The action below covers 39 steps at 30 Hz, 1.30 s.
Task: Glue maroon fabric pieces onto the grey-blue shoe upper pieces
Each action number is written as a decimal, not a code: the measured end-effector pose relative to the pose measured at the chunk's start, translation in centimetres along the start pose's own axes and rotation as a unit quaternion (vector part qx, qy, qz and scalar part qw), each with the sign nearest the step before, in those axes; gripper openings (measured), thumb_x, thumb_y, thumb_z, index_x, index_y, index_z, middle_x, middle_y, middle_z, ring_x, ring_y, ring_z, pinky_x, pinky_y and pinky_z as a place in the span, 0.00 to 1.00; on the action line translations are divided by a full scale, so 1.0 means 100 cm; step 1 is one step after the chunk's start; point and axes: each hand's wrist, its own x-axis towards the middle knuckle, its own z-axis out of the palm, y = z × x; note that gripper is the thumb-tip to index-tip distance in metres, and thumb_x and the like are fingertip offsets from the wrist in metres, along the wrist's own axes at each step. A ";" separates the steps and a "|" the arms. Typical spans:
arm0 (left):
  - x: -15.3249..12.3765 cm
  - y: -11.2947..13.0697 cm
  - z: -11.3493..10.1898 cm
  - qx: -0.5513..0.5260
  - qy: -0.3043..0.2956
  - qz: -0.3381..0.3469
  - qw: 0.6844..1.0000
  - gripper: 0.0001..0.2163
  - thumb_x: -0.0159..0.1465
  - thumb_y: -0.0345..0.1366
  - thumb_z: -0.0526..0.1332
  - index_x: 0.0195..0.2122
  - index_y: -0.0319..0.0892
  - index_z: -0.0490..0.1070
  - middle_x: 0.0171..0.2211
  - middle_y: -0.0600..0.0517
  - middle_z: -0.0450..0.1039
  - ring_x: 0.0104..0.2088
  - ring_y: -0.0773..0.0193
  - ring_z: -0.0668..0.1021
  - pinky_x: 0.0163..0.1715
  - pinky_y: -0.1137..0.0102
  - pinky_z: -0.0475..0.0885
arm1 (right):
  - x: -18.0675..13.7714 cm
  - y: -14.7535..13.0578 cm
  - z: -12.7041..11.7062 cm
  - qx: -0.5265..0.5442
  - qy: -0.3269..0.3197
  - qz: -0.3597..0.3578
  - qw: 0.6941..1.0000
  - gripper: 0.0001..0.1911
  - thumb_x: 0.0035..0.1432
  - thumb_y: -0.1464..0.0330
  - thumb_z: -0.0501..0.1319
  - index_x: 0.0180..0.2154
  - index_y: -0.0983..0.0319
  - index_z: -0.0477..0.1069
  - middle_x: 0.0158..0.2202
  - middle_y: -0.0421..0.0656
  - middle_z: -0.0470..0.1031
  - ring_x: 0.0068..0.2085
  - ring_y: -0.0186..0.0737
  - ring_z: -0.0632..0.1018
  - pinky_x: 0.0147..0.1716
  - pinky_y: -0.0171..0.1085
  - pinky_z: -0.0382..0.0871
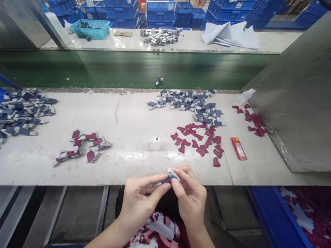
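Note:
Both hands meet just off the front edge of the white table point(131, 136). My left hand point(141, 200) and my right hand point(189, 197) pinch one small grey-and-navy plastic part point(173, 175) between thumbs and fingers; the fingertips cover much of it. Beyond the hands stands a small clear block with a pin on top point(156, 142). Dark red curved pieces point(195, 135) lie scattered ahead to the right, with a heap of grey-and-navy parts point(191, 101) behind them. Several grey parts with dark red faces point(94, 142) lie to the left.
A big pile of navy-and-grey parts point(15, 112) sits at far left. A red packet point(239, 148) and more red pieces point(254, 123) lie near the metal panel point(310, 96) at right. Across the green belt point(115, 69) are a teal basket point(91, 29) and grey parts point(159, 36).

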 end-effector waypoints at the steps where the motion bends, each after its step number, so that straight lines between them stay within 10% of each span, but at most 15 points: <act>1: 0.000 -0.001 -0.001 0.002 0.004 0.000 1.000 0.08 0.54 0.28 0.72 0.36 0.45 0.85 0.36 0.50 0.85 0.36 0.53 0.87 0.38 0.70 0.85 | 0.000 0.000 0.000 -0.004 -0.003 0.003 1.000 0.10 0.63 0.70 0.64 0.43 0.54 0.81 0.35 0.42 0.76 0.36 0.36 0.79 0.33 0.32 0.78; 14: -0.006 -0.012 -0.009 0.175 0.006 0.150 0.973 0.13 0.62 0.26 0.65 0.43 0.48 0.84 0.42 0.50 0.84 0.42 0.56 0.86 0.44 0.68 0.83 | -0.001 0.004 0.007 0.003 -0.011 -0.018 1.000 0.09 0.62 0.69 0.65 0.45 0.54 0.79 0.34 0.41 0.72 0.34 0.35 0.77 0.32 0.33 0.75; 20: 0.002 -0.007 -0.016 0.078 -0.010 -0.004 0.997 0.10 0.61 0.37 0.68 0.43 0.42 0.84 0.39 0.47 0.85 0.36 0.54 0.87 0.38 0.66 0.84 | 0.002 0.014 0.003 -0.083 -0.027 -0.054 0.995 0.13 0.62 0.67 0.65 0.50 0.57 0.76 0.35 0.42 0.73 0.35 0.38 0.77 0.33 0.36 0.77; 24: 0.008 -0.007 -0.022 0.030 -0.033 -0.095 0.995 0.15 0.58 0.44 0.71 0.43 0.41 0.84 0.40 0.45 0.85 0.39 0.51 0.86 0.43 0.63 0.83 | 0.013 0.012 -0.013 -0.224 -0.058 -0.200 0.952 0.28 0.56 0.69 0.71 0.57 0.52 0.71 0.48 0.46 0.74 0.45 0.44 0.78 0.41 0.43 0.78; 29: 0.010 -0.005 -0.026 0.021 -0.067 -0.110 0.991 0.17 0.58 0.47 0.70 0.44 0.43 0.84 0.40 0.45 0.85 0.43 0.49 0.85 0.47 0.59 0.81 | 0.022 0.004 -0.023 -0.316 -0.088 -0.332 0.885 0.14 0.59 0.73 0.68 0.44 0.51 0.76 0.39 0.43 0.76 0.48 0.45 0.75 0.45 0.46 0.76; 39: 0.011 0.014 -0.033 0.069 -0.143 -0.114 0.981 0.14 0.63 0.44 0.67 0.45 0.44 0.84 0.38 0.47 0.85 0.38 0.53 0.85 0.42 0.63 0.82 | 0.018 0.005 -0.009 -0.341 -0.120 -0.323 0.875 0.14 0.61 0.80 0.58 0.40 0.54 0.72 0.38 0.43 0.71 0.43 0.41 0.72 0.43 0.42 0.74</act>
